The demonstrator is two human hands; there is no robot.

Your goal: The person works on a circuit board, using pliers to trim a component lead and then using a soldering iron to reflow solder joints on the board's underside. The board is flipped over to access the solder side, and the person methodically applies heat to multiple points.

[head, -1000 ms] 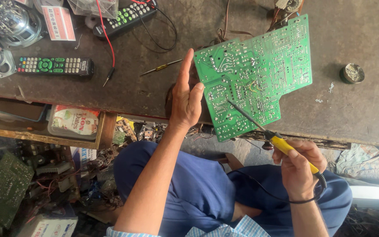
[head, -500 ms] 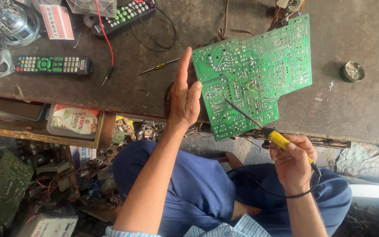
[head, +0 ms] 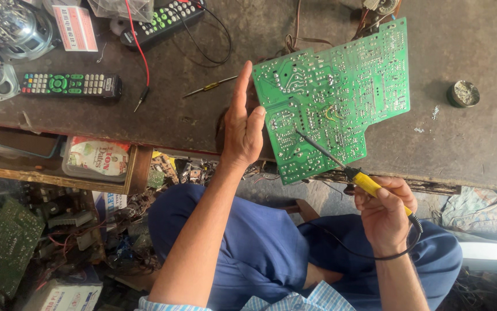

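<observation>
Head view, left to right. At the far left of the workbench (head: 467, 144) lie a shiny metal part (head: 9, 26) and a black remote control (head: 70, 84); a second remote control (head: 165, 20) lies farther back, with a red wire (head: 136, 49) running down between them. A thin screwdriver (head: 209, 87) rests on the dark bench top just left of the board.

The left hand (head: 242, 129) stands edge-on against the left rim of the green circuit board (head: 337, 95), fingers stretched nearly straight and the thumb pressed to the board's edge; it steadies the board rather than clasping it. The board is tilted up off the bench, solder side toward the camera, its lower edge near the bench's near rim.

The right hand (head: 383, 210) is closed around the yellow handle of a soldering iron (head: 346, 167), whose dark shaft slants up and left so that the tip touches the board's lower middle, just below some short yellow jumper wires (head: 333, 113). The iron's black cord (head: 346, 247) loops over the person's blue-trousered lap. A small round tin (head: 463, 93) sits well apart at the right.

For a sound joint, the board should be kept motionless under the left hand, and the tip held on a single pad, clear of neighbouring pads.
</observation>
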